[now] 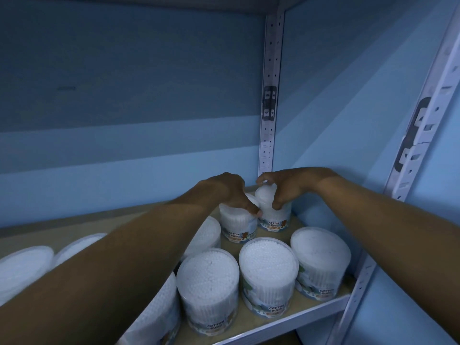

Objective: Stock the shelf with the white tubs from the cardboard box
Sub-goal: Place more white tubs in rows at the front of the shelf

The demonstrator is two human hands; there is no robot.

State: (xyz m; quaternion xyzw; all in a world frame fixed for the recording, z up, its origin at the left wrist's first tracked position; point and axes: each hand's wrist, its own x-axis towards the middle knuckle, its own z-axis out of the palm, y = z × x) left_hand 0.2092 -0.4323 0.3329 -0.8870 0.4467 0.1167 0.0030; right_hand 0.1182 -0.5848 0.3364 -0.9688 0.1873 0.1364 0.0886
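Note:
Several white tubs of cotton buds stand on the shelf board [293, 319]. My right hand [288, 188] grips the top of the tub in the back right corner [273, 215]. My left hand [231, 192] rests over the top of the tub beside it [236, 227], fingers curled on its lid. Three tubs stand in the front row: one at the left [207, 290], one in the middle [268, 277] and one at the right [321, 260]. More tubs [25, 267] sit to the left, partly hidden by my left forearm. The cardboard box is out of view.
A perforated metal upright [270, 95] runs up the back corner. Another upright [423, 135] stands at the front right. Blue walls close the shelf at the back and the right. The shelf's white front lip [273, 327] runs below the tubs.

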